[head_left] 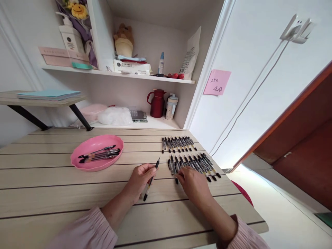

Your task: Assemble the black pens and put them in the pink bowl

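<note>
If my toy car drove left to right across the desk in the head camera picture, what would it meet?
Pink bowl → left hand, holding a pen → right hand, at the near row of pens.

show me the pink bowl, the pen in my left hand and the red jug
Pink bowl (90, 168): head view, its near wall.
Held pen (148, 188): head view, its barrel.
Red jug (157, 105): head view, its body.

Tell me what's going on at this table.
The person's left hand holds a pen, tip pointing away. The right hand is at the nearer row of pens, its grip unclear; a farther row lies beyond. More pens lie in the pink bowl, left on the table.
</note>
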`<state>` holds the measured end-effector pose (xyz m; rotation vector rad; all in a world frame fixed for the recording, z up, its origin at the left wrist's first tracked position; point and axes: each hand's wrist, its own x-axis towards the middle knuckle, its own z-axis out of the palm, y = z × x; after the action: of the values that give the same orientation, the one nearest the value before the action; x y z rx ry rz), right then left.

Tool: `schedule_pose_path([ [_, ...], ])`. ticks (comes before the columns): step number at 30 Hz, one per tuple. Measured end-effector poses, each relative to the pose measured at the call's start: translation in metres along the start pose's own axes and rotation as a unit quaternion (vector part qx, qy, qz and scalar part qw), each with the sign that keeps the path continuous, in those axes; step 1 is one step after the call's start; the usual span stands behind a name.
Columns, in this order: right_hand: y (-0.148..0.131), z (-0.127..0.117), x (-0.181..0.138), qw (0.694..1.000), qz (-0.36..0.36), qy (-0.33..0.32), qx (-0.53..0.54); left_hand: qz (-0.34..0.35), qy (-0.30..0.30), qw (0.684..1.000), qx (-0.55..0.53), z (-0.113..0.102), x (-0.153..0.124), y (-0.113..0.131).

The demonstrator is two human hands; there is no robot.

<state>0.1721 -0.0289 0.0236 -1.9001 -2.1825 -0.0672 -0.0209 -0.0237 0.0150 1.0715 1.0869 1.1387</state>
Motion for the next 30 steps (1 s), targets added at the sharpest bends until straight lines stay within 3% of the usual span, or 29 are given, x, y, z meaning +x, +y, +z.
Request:
schedule_pose_path([
  [4,0.011,-0.007,-0.018,0.999,0.018,0.005,0.049,0.019,0.019,0.992,0.126,0.005,0.006,-0.003],
  [8,0.013,-0.003,-0.042,0.995,0.022,-0.008,0.094,0.043,0.042,0.951,0.303,0.019,0.026,-0.006],
  [15,0.011,0.013,-0.064,0.985,0.024,0.003,0.173,0.079,0.055,0.904,0.416,0.046,0.078,-0.002],
  [21,0.013,0.014,-0.062,0.981,0.022,0.008,0.193,0.074,0.049,0.888,0.452,0.056,0.092,-0.003],
  [30,0.014,0.015,-0.065,0.980,0.026,0.007,0.196,0.029,0.042,0.913,0.404,0.057,0.083,-0.008],
])
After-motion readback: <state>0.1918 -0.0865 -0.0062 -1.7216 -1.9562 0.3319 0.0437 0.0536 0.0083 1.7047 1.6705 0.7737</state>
